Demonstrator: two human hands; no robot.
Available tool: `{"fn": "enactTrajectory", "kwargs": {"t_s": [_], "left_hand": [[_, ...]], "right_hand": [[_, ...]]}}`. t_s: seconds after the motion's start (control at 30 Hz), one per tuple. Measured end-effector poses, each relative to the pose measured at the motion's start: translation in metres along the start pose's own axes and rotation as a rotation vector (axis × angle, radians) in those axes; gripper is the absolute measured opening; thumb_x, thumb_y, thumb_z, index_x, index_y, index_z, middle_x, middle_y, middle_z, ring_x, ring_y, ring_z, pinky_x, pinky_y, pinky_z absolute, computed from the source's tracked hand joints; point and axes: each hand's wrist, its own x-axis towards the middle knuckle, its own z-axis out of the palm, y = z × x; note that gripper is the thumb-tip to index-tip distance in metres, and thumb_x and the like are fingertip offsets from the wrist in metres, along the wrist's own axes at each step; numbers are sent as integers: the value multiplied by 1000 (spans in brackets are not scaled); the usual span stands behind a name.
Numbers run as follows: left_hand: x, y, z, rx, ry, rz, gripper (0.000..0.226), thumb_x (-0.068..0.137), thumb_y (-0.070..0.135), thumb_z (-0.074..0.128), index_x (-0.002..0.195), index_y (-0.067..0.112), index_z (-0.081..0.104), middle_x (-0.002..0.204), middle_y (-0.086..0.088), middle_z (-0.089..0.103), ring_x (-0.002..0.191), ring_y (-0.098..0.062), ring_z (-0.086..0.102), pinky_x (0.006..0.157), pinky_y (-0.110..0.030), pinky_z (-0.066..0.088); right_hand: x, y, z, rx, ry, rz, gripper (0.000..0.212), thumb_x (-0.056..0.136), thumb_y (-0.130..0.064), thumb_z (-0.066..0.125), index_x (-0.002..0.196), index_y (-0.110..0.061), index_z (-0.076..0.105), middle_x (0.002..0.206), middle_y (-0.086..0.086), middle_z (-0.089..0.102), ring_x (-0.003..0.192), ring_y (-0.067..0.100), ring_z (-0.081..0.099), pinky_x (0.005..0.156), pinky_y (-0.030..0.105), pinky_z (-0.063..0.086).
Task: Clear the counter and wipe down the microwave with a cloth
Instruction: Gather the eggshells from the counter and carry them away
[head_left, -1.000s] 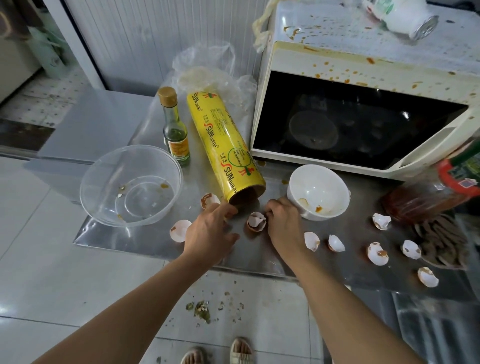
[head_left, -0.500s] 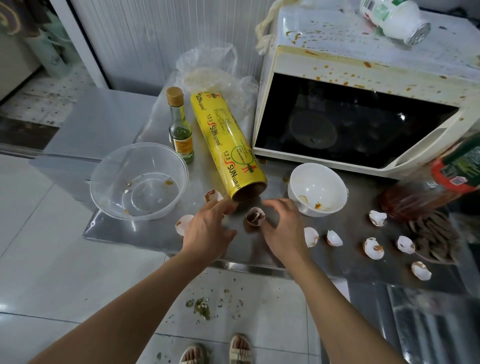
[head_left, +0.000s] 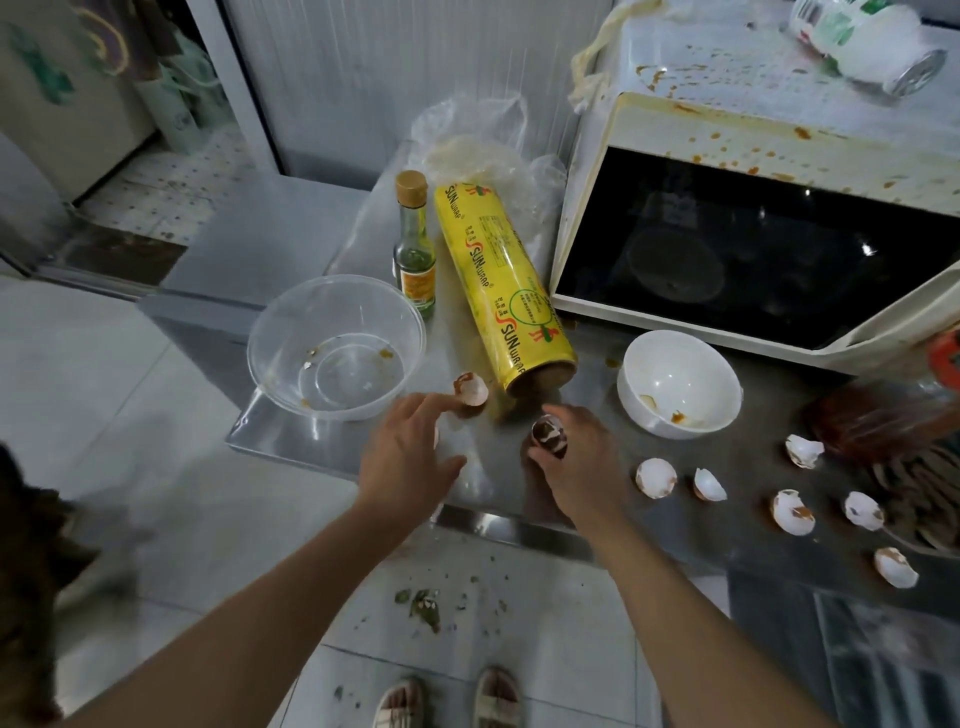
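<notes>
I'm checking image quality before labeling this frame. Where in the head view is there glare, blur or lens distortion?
Head view: small glare spots on the dark microwave door; motion blur smears the dark shape at the lower left edge; wide-angle distortion bends the counter edge; the eggshell in the right hand stays fairly sharp.

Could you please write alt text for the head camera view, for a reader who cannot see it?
A person's right hand holds a stained eggshell over a steel counter, while the left hand reaches toward another shell. Nearby sit a clear plastic bowl, yellow wrap roll, white bowl, more shells and a splattered microwave.
</notes>
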Motion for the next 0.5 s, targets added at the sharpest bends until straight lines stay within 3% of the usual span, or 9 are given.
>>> {"fn": "enactTrajectory", "kwargs": {"t_s": [0.17,0.33,0.5], "left_hand": [[-5,-11,1,85,38,-60,61,74,27,75,128,26,47,129,1,53,113,-19,54,82,-32,49],[-1,-18,5,195,24,-139,67,75,36,73,133,27,41,133,1,52,115,-20,53,82,-36,50],[7,-17,7,204,45,-168,56,76,34,73,126,25,51,125,0,57,111,-21,54,78,-37,50]], "right_hand": [[-2,-15,0,65,78,-98,43,71,-9,77,112,-9,63,108,9,63,97,22,58,76,10,29],[-4,-22,3,76,96,-124,45,68,-8,80,110,-11,64,106,7,66,95,20,60,77,14,34],[-4,-19,3,66,108,-116,43,70,-11,79,109,-12,64,104,6,67,91,18,60,74,12,32]]}}
